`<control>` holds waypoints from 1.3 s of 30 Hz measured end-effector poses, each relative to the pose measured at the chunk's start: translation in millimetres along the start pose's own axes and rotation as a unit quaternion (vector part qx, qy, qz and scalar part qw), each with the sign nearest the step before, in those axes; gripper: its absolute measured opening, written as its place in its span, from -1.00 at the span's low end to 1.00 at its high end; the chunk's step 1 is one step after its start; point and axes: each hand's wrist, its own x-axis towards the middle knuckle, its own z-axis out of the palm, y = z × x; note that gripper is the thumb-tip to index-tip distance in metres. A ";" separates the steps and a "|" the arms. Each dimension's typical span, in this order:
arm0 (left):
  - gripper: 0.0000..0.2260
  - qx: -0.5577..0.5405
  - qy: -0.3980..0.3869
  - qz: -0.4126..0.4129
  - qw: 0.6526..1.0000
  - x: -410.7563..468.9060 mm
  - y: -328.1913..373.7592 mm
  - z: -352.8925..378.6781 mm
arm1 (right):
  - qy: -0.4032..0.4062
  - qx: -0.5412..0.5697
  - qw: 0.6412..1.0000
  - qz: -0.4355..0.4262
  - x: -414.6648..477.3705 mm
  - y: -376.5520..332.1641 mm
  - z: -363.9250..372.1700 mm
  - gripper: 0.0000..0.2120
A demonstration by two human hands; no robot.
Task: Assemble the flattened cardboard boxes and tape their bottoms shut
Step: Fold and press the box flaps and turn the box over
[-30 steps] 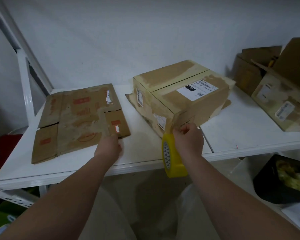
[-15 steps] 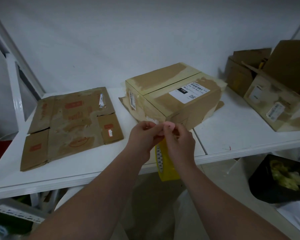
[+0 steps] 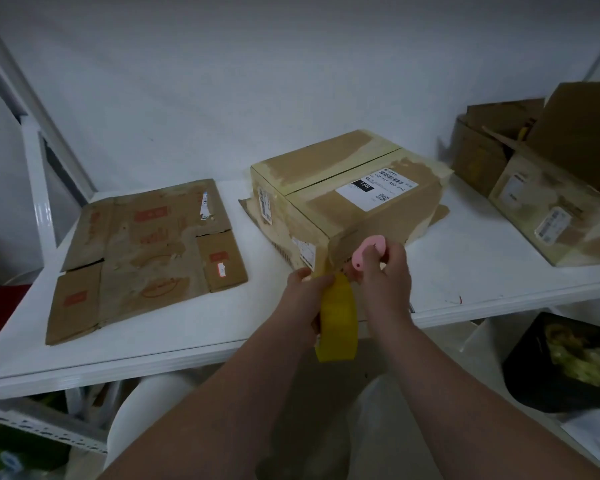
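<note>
The left hand (image 3: 307, 292) grips the yellow tape roll (image 3: 338, 320) just off the table edge (image 3: 187, 348), holding the strip (image 3: 327, 263) taut from the near corner of the assembled box (image 3: 343, 209) so the right hand (image 3: 387, 277), curled round a pink cutter (image 3: 368, 252), can probably slice it; the flattened box (image 3: 146, 254) lies well apart on the left, leaving free room between

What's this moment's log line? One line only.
left hand: grips yellow tape roll | right hand: holds pink cutter | assembled box: on table | flat box: untouched
</note>
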 end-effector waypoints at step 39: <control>-0.70 -0.025 -0.041 0.006 0.999 -5.2 0.9 3.9 | -0.268 -0.496 0.660 -0.496 56.4 -2.5 -14.0 -0.76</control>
